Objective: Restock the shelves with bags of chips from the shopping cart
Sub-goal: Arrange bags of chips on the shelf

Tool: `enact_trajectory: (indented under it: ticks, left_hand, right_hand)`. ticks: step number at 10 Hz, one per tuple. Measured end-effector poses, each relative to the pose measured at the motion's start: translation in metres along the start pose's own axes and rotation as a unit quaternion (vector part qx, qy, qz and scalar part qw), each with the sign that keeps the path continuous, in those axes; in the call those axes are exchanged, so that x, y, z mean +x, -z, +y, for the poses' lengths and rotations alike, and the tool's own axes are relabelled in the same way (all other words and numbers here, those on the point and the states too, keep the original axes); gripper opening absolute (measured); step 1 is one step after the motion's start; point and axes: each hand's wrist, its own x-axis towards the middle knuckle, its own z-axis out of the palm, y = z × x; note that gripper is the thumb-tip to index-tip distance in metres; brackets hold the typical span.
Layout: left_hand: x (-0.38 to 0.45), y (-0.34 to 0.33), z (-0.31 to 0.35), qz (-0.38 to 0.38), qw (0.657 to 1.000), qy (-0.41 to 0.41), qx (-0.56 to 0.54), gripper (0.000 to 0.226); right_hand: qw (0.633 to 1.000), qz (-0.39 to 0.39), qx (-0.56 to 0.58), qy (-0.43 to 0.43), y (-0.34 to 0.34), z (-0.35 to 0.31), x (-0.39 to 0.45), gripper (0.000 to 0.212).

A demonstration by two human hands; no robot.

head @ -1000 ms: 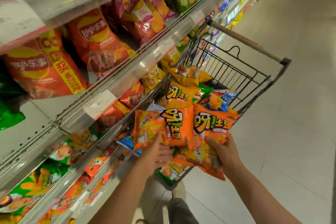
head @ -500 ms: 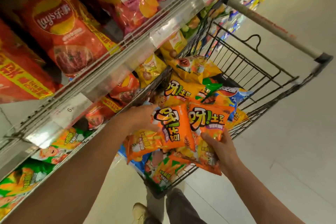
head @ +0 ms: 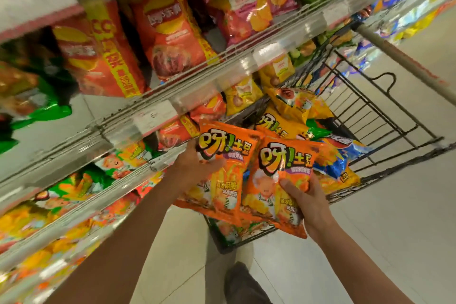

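Each hand grips an orange potato-chip bag above the shopping cart (head: 385,116): left hand (head: 197,168) pinching the left bag (head: 227,155), right hand (head: 308,202) clasping the right bag (head: 278,180). Overlapped, slick; one could slip near the shelf edge (head: 172,106).

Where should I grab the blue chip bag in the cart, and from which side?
Pinch the blue chip bag by its exposed right edge, coming from above on the aisle side. Its left part is tucked under the orange bag in the right hand, so only that side shows free.

Two upright orange chip bags (head: 229,163), overlapping, above wire cart (head: 385,131)
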Motion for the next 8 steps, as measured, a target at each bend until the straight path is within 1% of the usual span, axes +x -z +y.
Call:
enact_trajectory:
  ticks: [1, 2, 3, 4, 5, 6, 7, 8]
  left_hand:
    - [-0.035, 0.01, -0.024, 0.052, 0.998, 0.004, -0.018, 0.067]
    - [-0.092, 0.032, -0.064, 0.102, 0.991, -0.021, -0.084, 0.057]
    - [-0.14, 0.047, -0.093, 0.119, 0.984, -0.038, -0.128, 0.078]
    - [-0.213, 0.065, -0.142, 0.167, 0.969, -0.057, -0.171, 0.107]
    - [-0.27, 0.074, -0.177, 0.199, 0.958, -0.058, -0.199, 0.113]
    - [-0.353, 0.083, -0.225, 0.259, 0.93, -0.028, -0.258, 0.094]
    - [-0.405, 0.092, -0.256, 0.303, 0.914, -0.01, -0.269, 0.07]
    - [-0.466, 0.107, -0.303, 0.34, 0.874, 0.043, -0.345, 0.061]
  right_hand:
    - [0.999, -0.032, -0.011, 0.005, -0.019, 0.009, -0.02, 0.052]
    - [0.996, -0.078, -0.028, 0.021, -0.049, 0.027, -0.057, 0.05]
    - [0.992, -0.111, -0.056, 0.034, -0.07, 0.046, -0.088, 0.05]
    - [0.98, -0.159, -0.106, 0.057, -0.101, 0.077, -0.143, 0.05]
    - [0.968, -0.205, -0.126, 0.073, -0.122, 0.102, -0.182, 0.053]
    - [0.949, -0.26, -0.16, 0.08, -0.149, 0.142, -0.236, 0.053]
    - [0.939, -0.294, -0.17, 0.056, -0.17, 0.17, -0.267, 0.058]
    - [0.918, -0.35, -0.186, 0.024, -0.205, 0.205, -0.305, 0.066]
